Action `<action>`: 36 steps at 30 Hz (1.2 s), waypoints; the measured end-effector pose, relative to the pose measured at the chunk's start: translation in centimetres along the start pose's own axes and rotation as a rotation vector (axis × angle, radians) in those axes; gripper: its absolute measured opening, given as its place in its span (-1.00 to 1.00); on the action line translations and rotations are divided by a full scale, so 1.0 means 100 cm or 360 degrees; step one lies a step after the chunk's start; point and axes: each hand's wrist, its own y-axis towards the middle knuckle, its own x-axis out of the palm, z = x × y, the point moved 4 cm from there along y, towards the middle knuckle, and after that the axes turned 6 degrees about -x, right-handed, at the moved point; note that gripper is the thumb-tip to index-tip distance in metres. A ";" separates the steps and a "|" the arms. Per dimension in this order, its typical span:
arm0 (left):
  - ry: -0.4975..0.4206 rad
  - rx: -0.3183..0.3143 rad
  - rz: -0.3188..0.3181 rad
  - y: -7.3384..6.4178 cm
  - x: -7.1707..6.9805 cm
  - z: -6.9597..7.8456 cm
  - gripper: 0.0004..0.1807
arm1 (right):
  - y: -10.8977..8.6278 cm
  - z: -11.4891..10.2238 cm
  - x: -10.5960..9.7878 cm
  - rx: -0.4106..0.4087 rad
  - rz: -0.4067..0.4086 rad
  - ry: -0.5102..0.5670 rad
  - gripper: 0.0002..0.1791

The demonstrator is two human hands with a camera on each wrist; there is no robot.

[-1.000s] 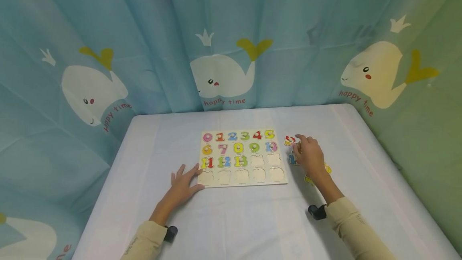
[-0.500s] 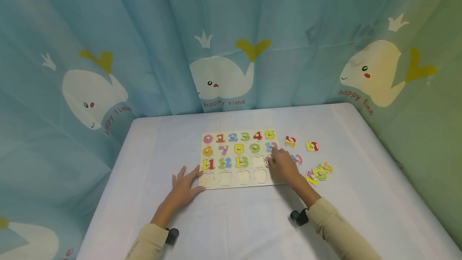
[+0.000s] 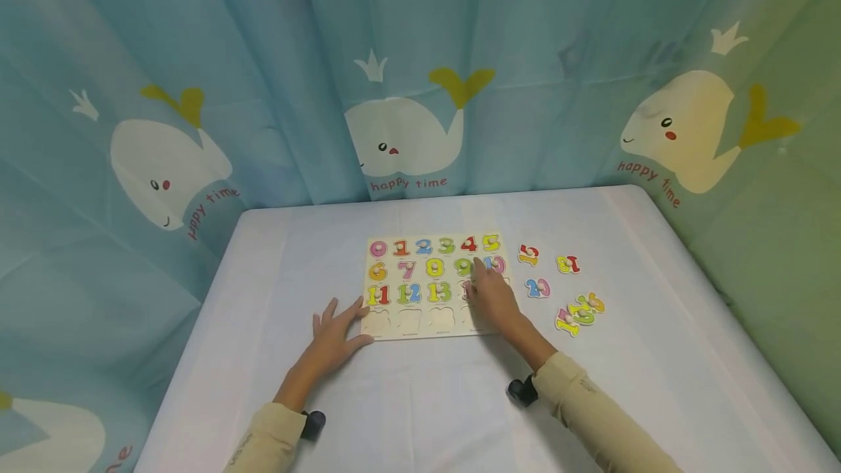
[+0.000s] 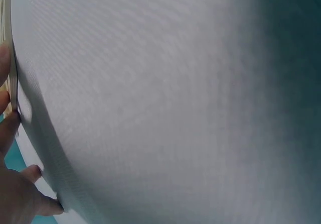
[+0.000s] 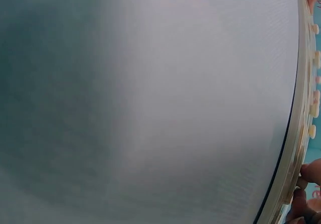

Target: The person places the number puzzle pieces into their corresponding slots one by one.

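A wooden number puzzle board [image 3: 425,336] lies on the white table, with knobbed numbers 0 to 13 in its upper rows. My right hand [image 3: 494,299] is over the third row. It pinches a small number piece [image 3: 467,288] by its knob, right of the 13; the fingers mostly cover it, and I cannot tell if it sits in its recess. In the right wrist view, fingertips [image 5: 312,172] grip a knob close to the board. My left hand [image 3: 333,338], fingers spread, rests at the board's lower left corner. Its fingers [image 4: 6,128] touch the board's edge.
Loose pieces lie right of the board: a 15 [image 3: 528,255], an 18 [image 3: 568,265], a 20 [image 3: 537,287] and a small overlapping group [image 3: 581,312]. Behind the table hangs a blue curtain [image 3: 296,130] with whale prints.
My right hand has moved left from the loose pieces onto the board, carrying a number piece to the third row. The left hand has stayed at the corner.
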 end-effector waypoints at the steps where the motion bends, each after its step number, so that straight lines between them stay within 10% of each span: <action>1: -0.0003 0.0005 0.0004 0.000 0.000 0.000 -0.32 | 0.001 -0.001 0.001 0.0002 0.0000 -0.0004 -0.37; 22: -0.0011 -0.0019 0.0002 0.000 0.001 -0.001 -0.31 | 0.005 -0.003 0.006 -0.0081 -0.0043 0.0062 -0.49; 30: -0.0015 -0.0006 0.0013 -0.002 0.001 0.000 -0.32 | -0.001 0.006 -0.003 0.0032 -0.0147 0.0447 -0.33; 36: -0.0003 -0.0016 0.0005 -0.001 0.002 -0.003 -0.32 | -0.009 0.022 -0.020 0.0081 -0.0060 0.0624 -0.72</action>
